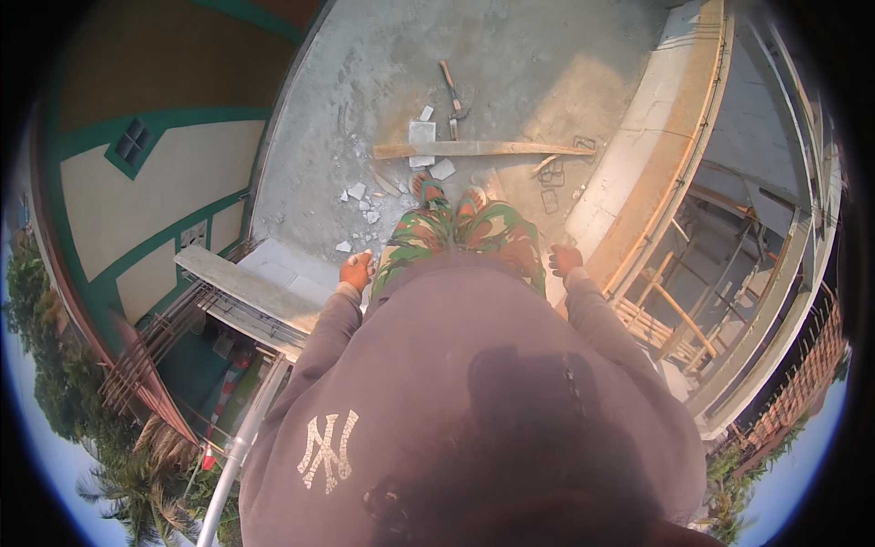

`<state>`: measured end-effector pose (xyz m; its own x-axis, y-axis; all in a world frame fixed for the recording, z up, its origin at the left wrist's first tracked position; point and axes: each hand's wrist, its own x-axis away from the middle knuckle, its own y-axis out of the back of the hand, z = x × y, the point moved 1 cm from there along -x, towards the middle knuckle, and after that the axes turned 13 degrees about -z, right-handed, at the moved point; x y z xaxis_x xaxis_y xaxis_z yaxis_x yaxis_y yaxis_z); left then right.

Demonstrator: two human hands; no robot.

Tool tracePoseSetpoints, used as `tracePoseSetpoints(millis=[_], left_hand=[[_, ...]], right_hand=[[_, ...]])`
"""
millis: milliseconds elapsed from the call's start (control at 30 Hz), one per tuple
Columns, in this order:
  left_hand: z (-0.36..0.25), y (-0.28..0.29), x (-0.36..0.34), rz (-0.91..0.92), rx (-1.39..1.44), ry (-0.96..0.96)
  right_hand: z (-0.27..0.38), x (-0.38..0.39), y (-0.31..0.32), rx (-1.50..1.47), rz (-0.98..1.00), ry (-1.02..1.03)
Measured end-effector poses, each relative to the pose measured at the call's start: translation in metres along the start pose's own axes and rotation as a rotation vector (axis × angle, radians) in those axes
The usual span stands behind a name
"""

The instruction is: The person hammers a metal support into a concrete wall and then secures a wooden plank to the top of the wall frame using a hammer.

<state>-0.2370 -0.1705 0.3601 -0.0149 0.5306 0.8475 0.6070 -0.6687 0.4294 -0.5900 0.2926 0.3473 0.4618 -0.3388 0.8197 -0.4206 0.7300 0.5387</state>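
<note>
Fingers of left hand [356, 271], right hand [566, 261]: curled inward, seemingly holding nothing. Plank [483, 149], hammer [451, 89]: ahead of fingers; careless forward step could cause tripping.

Honestly loving the camo pants [501, 235], all green, rusty brown and black blotches, against that dusty purple-brown sweatshirt [428, 365] with its crackly white emblem [326, 451]. The floor [365, 55] is patchy grey, the broken block pieces [422, 133] are chalky white, and the plank [492, 147] is plain tan. Hammer's [451, 89] got a brownish handle. Off left there's a cream wall [164, 196] with deep green trim [182, 117], plus something in red-and-white stripes [228, 381].
</note>
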Motion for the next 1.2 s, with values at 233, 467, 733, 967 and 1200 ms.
tracePoseSetpoints(millis=[233, 467, 733, 967, 1200], left_hand=[[-0.052, 0.041, -0.031, -0.018, -0.066, -0.109], [-0.058, 0.052, -0.059, -0.07, -0.037, -0.094], [-0.071, 0.013, -0.052, -0.014, -0.149, -0.044], [-0.143, -0.029, -0.042, -0.107, -0.189, -0.176], [-0.182, -0.069, -0.069, -0.101, -0.293, -0.303]], right_hand=[[-0.069, -0.076, -0.036, -0.542, -0.063, 0.005], [-0.023, -0.04, -0.04, 0.537, -0.094, 0.709], [0.082, 0.023, 0.002, 0.554, -0.183, 0.547], [0.122, 0.017, 0.004, 0.636, -0.167, 0.44], [0.127, -0.024, -0.007, 0.637, -0.128, 0.339]])
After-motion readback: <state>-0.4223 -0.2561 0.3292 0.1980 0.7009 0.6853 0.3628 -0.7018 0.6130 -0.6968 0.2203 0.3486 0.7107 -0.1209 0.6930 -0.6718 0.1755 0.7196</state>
